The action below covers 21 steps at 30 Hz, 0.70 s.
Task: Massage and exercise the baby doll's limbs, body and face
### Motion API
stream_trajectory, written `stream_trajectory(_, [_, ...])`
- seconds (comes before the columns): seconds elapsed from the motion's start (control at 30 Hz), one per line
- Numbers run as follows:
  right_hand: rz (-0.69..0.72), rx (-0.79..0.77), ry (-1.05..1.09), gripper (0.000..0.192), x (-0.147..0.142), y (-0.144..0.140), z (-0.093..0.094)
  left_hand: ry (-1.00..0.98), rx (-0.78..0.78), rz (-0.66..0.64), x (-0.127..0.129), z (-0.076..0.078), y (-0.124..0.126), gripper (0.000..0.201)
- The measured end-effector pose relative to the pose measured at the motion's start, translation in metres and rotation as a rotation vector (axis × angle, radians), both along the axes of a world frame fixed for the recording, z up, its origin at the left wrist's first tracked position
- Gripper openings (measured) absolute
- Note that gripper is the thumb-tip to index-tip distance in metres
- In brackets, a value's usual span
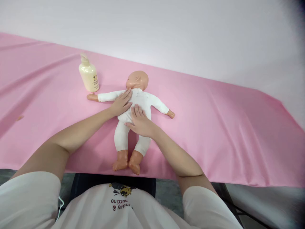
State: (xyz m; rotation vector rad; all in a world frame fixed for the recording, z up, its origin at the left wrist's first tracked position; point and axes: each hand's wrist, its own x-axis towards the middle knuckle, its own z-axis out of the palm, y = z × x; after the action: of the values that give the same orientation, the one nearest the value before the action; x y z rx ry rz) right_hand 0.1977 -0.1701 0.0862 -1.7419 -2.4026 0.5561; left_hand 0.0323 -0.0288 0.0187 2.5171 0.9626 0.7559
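Smooth plastic baby doll in white cloth suit (134, 108) on wrinkled pink sheet (214, 121), left hand (122, 103) flat on chest, fingers spread, right hand (140, 122) flat on belly, gripping nothing, cream pump bottle (89, 75) near doll's arm

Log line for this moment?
left hand flat on doll chest | right hand flat on belly | pump bottle upright beside doll's arm

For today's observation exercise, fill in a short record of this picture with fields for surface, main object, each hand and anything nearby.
surface: pink sheet spread over a table
main object: baby doll in white clothes, lying on its back, arms spread, head turned to one side
left hand: flat on the doll's chest, near the shoulder
right hand: flat on the doll's belly
nearby: cream pump bottle, upright beside the doll's outstretched arm
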Motion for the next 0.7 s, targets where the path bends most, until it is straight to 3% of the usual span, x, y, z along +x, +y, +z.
stream_trajectory(0.1, [0.129,0.032,0.105,0.077,0.002,0.002,0.012,-0.022,0.031,-0.082,-0.003,0.002,0.000,0.068])
stream_trajectory(0.27, [-0.005,0.260,0.528,0.058,0.015,0.028,0.012,-0.124,0.155,-0.320,-0.005,0.014,-0.011,0.051])
stream_trajectory(0.37, [0.028,0.345,0.465,0.052,0.026,0.045,-0.003,-0.198,0.202,-0.426,-0.003,0.020,-0.020,0.040])
stream_trajectory(0.53, [0.085,0.187,0.254,0.056,0.033,0.054,-0.012,-0.200,0.193,-0.454,0.000,0.022,-0.028,0.030])
stream_trajectory(0.7, [-0.088,0.162,0.179,0.057,0.024,0.051,-0.009,-0.187,0.143,-0.395,0.001,0.023,-0.026,0.033])
